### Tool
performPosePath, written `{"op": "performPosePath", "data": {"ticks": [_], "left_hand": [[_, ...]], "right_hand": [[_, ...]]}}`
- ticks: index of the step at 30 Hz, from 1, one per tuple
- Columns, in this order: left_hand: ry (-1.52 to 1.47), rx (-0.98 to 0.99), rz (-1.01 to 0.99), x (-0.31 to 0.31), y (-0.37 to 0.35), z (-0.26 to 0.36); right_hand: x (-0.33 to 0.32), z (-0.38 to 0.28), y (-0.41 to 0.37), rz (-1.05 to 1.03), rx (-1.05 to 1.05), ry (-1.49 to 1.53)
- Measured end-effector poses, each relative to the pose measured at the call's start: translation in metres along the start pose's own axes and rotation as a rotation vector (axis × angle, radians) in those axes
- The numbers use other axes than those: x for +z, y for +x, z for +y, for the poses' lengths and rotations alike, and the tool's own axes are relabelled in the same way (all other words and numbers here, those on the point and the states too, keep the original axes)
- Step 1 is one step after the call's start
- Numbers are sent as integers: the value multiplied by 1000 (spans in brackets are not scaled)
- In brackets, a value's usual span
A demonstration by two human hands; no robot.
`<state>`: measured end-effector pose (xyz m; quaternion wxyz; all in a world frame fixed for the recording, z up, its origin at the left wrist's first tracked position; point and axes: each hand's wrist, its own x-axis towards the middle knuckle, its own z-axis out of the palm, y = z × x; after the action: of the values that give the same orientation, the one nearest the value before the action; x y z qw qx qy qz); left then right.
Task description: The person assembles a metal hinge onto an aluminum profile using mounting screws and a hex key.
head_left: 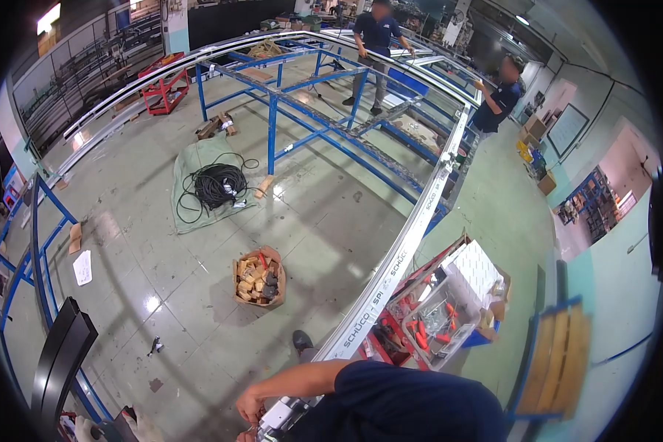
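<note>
My right hand [250, 405] reaches in from a dark blue sleeve at the bottom. Its fingers are closed on something small that I cannot make out, beside a silver and white metal fitting [278, 414] at the near end of a long white profile [376, 298] printed with lettering. Just below, at the frame's lower edge, a bit of my left hand [244, 436] shows; its fingers are mostly cut off, and whatever it holds is hidden.
Blue metal frames [272, 132] carry long profiles. A box of wood blocks [256, 278] and coiled black cable [219, 184] lie on the floor. A red tool cart [390, 331] stands right of the profile. Two people [376, 37], [502, 96] stand behind. Black profiles [62, 357] rise at left.
</note>
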<state>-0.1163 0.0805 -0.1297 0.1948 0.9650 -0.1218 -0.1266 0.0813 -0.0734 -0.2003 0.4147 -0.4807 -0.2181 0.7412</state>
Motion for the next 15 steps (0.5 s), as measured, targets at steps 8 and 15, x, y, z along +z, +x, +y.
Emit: {"op": "performPosePath", "data": {"ticks": [8, 15], "left_hand": [[-61, -57, -62, -36, 12, 30], [-76, 13, -42, -35, 17, 26]], "right_hand": [[5, -16, -16, 3, 31, -62], [4, -10, -8, -3, -6, -69]]}}
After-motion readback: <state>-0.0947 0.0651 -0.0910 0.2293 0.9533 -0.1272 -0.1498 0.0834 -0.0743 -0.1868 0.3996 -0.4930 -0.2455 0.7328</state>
